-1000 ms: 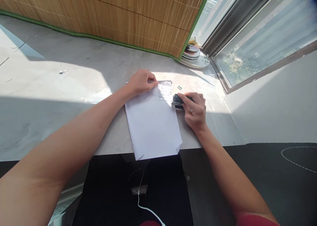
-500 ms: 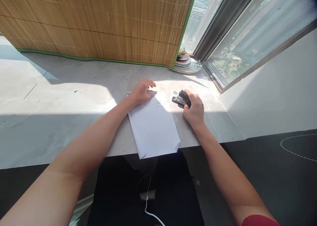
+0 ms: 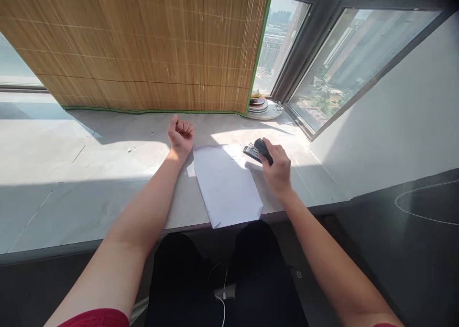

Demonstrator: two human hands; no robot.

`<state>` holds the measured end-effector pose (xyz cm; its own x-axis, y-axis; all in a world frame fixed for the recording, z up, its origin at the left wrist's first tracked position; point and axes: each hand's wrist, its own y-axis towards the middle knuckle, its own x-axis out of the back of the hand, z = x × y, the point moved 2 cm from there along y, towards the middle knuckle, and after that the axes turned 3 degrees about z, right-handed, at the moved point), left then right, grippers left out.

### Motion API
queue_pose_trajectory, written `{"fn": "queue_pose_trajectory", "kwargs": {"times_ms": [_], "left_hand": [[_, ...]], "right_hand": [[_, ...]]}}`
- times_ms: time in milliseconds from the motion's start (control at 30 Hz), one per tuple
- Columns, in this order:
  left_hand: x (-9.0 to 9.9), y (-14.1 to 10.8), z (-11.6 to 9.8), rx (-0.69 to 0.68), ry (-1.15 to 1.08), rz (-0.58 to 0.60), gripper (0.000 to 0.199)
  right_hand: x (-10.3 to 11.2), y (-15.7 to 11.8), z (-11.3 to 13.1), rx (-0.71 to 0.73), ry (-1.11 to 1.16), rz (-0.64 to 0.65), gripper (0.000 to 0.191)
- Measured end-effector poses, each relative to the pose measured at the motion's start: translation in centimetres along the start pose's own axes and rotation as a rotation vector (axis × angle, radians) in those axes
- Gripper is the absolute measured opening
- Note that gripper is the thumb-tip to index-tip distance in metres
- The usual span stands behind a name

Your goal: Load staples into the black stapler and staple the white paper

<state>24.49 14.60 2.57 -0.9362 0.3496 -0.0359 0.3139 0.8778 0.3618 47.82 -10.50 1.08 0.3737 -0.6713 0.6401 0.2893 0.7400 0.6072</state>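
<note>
White paper (image 3: 229, 188) lies on the pale stone ledge, its near edge reaching the ledge's front and its lower corners creased. My left hand (image 3: 180, 135) is raised off the paper, just beyond its far left corner, with the fingers curled in and no object visible in them. In my right hand (image 3: 278, 167) is a black stapler (image 3: 263, 151), gripped at its back end with its jaws spread apart. The stapler's front points left, by the paper's far right corner. Small dark print shows near that corner.
A bamboo blind (image 3: 154, 49) with green edging hangs behind the ledge (image 3: 118, 198). Stacked plates (image 3: 260, 108) stand in the back corner by the windows. White bits (image 3: 132, 149) lie on the left. A white cable (image 3: 224, 308) hangs between my legs.
My left hand has let go of the paper, moved left and curled its fingers. The stapler has shifted slightly towards the paper in my right hand. The view has tilted up.
</note>
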Motion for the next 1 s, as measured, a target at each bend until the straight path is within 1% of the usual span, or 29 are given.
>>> {"fn": "queue_pose_trajectory", "kwargs": {"times_ms": [67,133,200,267,333,400,500,600,667,733,800,833,867,933,1000], "left_hand": [[0.5,0.1,0.0,0.028,-0.118,0.001,0.066],[0.5,0.0,0.2,0.067,-0.255,-0.008,0.068],[0.3,-0.2,0.4,0.120,-0.434,-0.041,0.069],[0.3,-0.3,0.6,0.172,-0.616,-0.087,0.070],[0.2,-0.3,0.8,0.207,-0.745,-0.109,0.070],[0.3,-0.2,1.0,0.221,-0.810,-0.099,0.069],[0.3,-0.1,1.1,0.217,-0.837,-0.075,0.068],[0.3,-0.1,1.2,0.210,-0.831,-0.071,0.067],[0.4,0.0,1.3,0.209,-0.821,-0.079,0.067],[0.6,0.1,1.4,0.207,-0.813,-0.091,0.067],[1.1,0.4,1.4,0.193,-0.814,-0.109,0.066],[1.5,0.5,1.4,0.183,-0.815,-0.119,0.066],[2.0,0.7,1.4,0.171,-0.815,-0.132,0.066],[3.6,1.0,1.2,0.133,-0.813,-0.156,0.065],[6.0,1.2,0.9,0.052,-0.810,-0.199,0.065]], "right_hand": [[-1.1,-0.8,3.4,0.033,0.040,0.108,0.056],[-2.7,-1.5,6.3,0.058,0.049,0.231,0.060],[-4.3,-2.0,8.0,0.048,0.043,0.321,0.062],[-4.9,-2.3,8.2,0.014,0.040,0.358,0.061],[-4.3,-2.6,7.3,-0.017,0.058,0.355,0.059],[-2.8,-3.0,5.8,-0.044,0.083,0.331,0.057],[-0.1,-4.0,3.5,-0.083,0.086,0.282,0.051],[1.7,-4.7,1.8,-0.096,0.059,0.245,0.047],[2.3,-4.3,0.5,-0.088,0.073,0.229,0.048],[2.5,-2.8,-1.3,-0.077,0.125,0.184,0.045],[2.2,-0.6,-3.6,-0.052,0.153,0.135,0.042],[1.6,0.6,-4.9,-0.026,0.136,0.138,0.042],[0.8,1.7,-6.0,0.008,0.111,0.198,0.044],[-1.5,3.6,-7.8,0.044,0.090,0.372,0.053],[-4.3,4.7,-8.3,0.061,0.074,0.554,0.064]]}}
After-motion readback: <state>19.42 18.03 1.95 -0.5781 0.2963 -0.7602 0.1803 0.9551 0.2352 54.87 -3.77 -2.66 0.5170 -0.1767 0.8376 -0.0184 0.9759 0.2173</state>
